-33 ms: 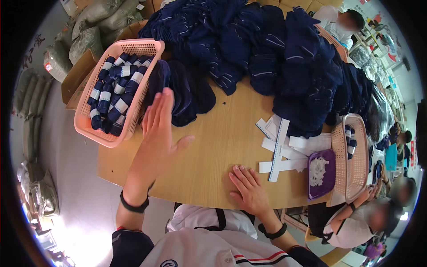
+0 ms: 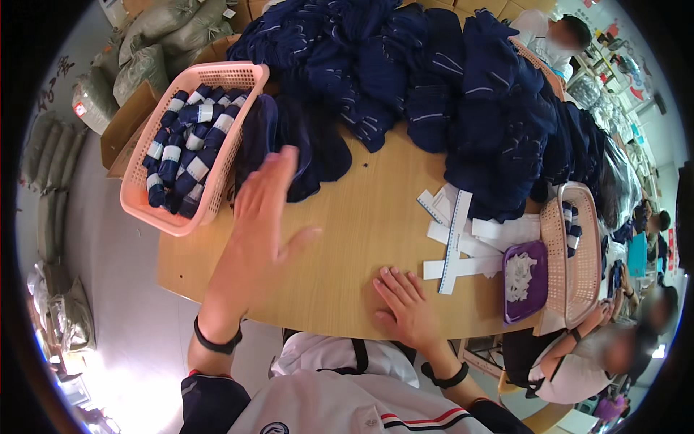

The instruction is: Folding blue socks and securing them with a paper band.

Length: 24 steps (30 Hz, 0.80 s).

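Observation:
My left hand is held over the left part of the wooden table, fingers stretched and thumb apart, slightly smeared by motion. Nothing is in it. Just beyond its fingertips lies a small stack of navy knitted pieces. My right hand rests flat near the table's front edge, fingers a little spread and holding nothing. A large heap of navy knitted pieces, some with white lines, covers the far side. To the left, a pink plastic basket holds several navy rolls with paper bands.
Right of my right hand are white paper strips, a ruler, a purple tray of small white pieces and a pale pink basket with navy rolls. Other people sit at the right. Sacks stand at the far left.
My left hand has shifted slightly right and toward me, staying open. My right hand stays flat on the table.

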Motion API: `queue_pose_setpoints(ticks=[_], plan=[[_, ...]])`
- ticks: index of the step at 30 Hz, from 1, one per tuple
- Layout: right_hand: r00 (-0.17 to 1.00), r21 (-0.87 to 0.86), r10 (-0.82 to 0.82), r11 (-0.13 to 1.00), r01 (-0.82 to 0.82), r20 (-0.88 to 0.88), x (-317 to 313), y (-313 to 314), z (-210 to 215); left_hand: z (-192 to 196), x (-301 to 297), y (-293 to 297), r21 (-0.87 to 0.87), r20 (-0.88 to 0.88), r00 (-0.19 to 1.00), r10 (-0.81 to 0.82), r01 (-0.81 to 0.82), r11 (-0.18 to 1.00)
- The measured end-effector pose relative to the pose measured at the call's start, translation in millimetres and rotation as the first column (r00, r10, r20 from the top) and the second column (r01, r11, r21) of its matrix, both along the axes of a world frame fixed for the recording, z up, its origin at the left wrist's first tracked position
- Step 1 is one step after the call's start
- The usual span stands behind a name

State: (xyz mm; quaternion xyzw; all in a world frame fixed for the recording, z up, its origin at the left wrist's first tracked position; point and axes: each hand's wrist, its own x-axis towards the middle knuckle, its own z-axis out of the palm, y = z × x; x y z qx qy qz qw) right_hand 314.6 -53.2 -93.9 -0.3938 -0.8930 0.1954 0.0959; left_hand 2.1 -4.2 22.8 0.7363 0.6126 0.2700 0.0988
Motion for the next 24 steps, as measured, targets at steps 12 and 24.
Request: queue_pose_setpoints(ticks=[12, 24], plan=[[0.947, 0.136, 0.024, 0.99, 0.021, -0.319, 26, -54, -35, 52, 113, -202, 0.525, 0.691, 0.345, -0.635, 0.365, 0.769], [0.697, -0.86, -0.653, 0.5, 0.104, -0.295, 153, -147, -119, 35, 76, -235, 0.337, 0.797, 0.277, -0.537, 0.534, 0.776]])
